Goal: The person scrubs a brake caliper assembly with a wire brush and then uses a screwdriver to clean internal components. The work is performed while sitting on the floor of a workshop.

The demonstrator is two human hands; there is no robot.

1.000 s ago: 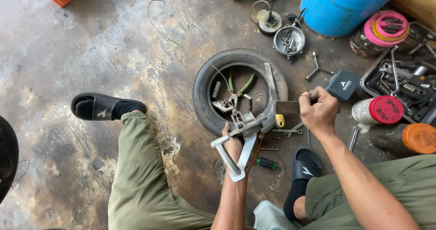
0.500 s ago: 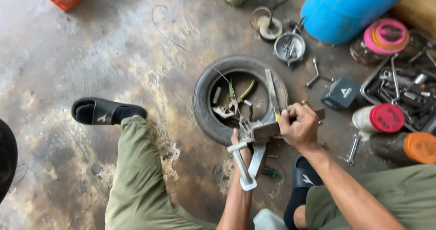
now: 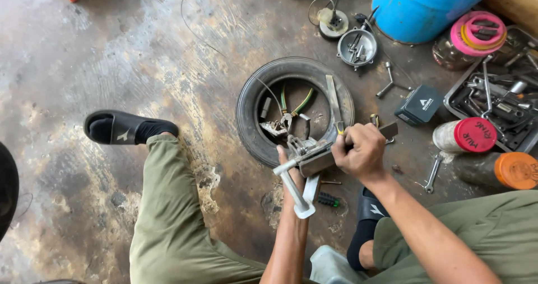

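Left hand (image 3: 291, 169) grips a metal bracket (image 3: 300, 191), handle slanting down-right; right hand (image 3: 361, 149) clasps a flat file (image 3: 358, 141) lying near-horizontal above a tyre (image 3: 246, 113).

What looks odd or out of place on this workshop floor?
The small tyre lies flat, serving as a tray for pliers and loose parts. The concrete floor is stained and patchy. Nothing looks spilled.

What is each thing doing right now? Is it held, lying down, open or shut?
Left hand: gripping the grey metal part from below.
Right hand: closed around a flat metal file laid on that part.
Small tyre: lying flat, tools inside.
Pink-lidded jar: shut.
Red-lidded jar: on its side, shut.
Orange-lidded jar: on its side, shut.
Tool tray: open, full.
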